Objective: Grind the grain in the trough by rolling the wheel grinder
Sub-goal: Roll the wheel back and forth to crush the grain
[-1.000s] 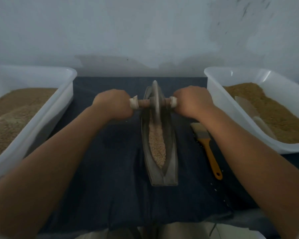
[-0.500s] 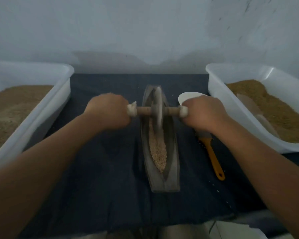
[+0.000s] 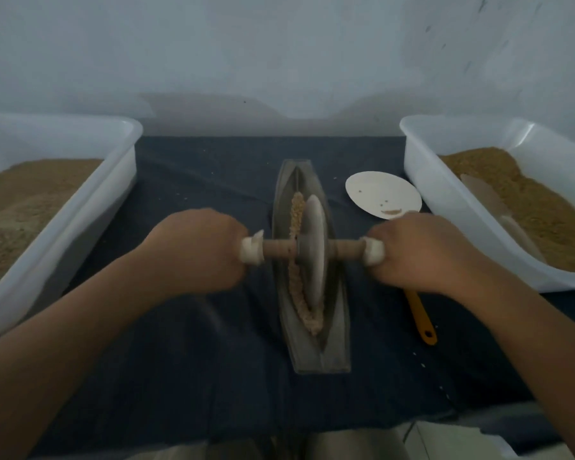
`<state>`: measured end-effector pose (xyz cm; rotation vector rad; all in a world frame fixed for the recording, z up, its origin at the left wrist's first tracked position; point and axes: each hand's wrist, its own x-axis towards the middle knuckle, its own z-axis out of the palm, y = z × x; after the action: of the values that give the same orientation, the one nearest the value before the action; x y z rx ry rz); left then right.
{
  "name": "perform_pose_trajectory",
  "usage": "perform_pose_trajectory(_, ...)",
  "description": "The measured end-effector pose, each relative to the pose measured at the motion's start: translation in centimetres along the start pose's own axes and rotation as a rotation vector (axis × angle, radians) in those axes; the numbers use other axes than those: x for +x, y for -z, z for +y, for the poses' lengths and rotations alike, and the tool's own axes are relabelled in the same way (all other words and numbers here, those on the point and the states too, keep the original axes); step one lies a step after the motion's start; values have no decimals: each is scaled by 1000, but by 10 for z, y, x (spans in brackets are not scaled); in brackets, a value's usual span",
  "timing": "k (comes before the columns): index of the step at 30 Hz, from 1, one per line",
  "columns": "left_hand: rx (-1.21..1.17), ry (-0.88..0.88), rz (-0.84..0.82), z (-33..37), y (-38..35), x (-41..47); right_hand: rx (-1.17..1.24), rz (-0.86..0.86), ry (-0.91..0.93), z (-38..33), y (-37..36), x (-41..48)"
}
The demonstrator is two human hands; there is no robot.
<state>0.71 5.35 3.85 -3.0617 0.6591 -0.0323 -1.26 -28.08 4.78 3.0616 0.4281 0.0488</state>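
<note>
At the far left, a white tub (image 3: 90,210) on the bench (image 3: 180,360) holds a heap of brown meal. The left hand (image 3: 196,250) is curled tight round the left end of the axle. At mid-bench the trough (image 3: 316,356) runs from near to far, and the wheel grinder (image 3: 314,250) stands upright in it, about midway along. The grain (image 3: 296,210) lies in a thin ridge along the channel, beside the wheel's left face and trailing to the near end. It looks lumpy and coarse, so I judge the grinding under way but not finished, with more passes needed. The right hand (image 3: 419,254) grips the axle's right end the same way. Beyond it sits a white plate (image 3: 382,190) with a few crumbs, then a yellow brush handle (image 3: 420,318), then a second tub (image 3: 445,207) of meal.
</note>
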Motion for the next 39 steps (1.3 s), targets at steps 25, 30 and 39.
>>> perform_pose_trajectory(25, 59, 136, 4, -5, 32, 95, -66, 95, -168, 9, -6, 99)
perform_pose_trajectory(30, -26, -2, -129, 0, 22, 33, 25, 10, -77, 5, -8, 38)
perform_pose_trajectory(39, 79, 90, 19, -2, 27, 76, -30, 145, -172, 7, -12, 72)
